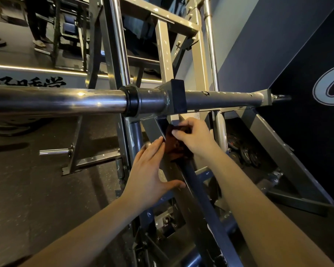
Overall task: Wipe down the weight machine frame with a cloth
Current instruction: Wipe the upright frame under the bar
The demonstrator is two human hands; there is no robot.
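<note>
Reaching under the horizontal steel bar [66, 99], you have both hands on the weight machine frame [201, 189], in the narrow gap between its slanted struts. Your right hand [195, 139] pinches the dark reddish-brown cloth [174, 145] between thumb and curled fingers, pressing it against a slanted dark strut just below the black square collar [178, 95] on the bar. Your left hand [148, 176] lies flat beside it, fingers straight and close together with their tips touching the cloth's left edge, thumb spread out to the right across the strut. The strut you are working on runs its long axis from upper left down to lower right, and the cloth is bunched along it, longer down the strut than across. Room is tight above, where the bar crosses just over your knuckles; to the left the dark rubber floor [37, 199] is open past the upright posts, and to the right a second grey brace [278, 151] slants down toward the dark wall [297, 54]. Weight plates [245, 151] sit in the shadowed space behind the frame, right of your right wrist; how they are held you cannot tell.
</note>
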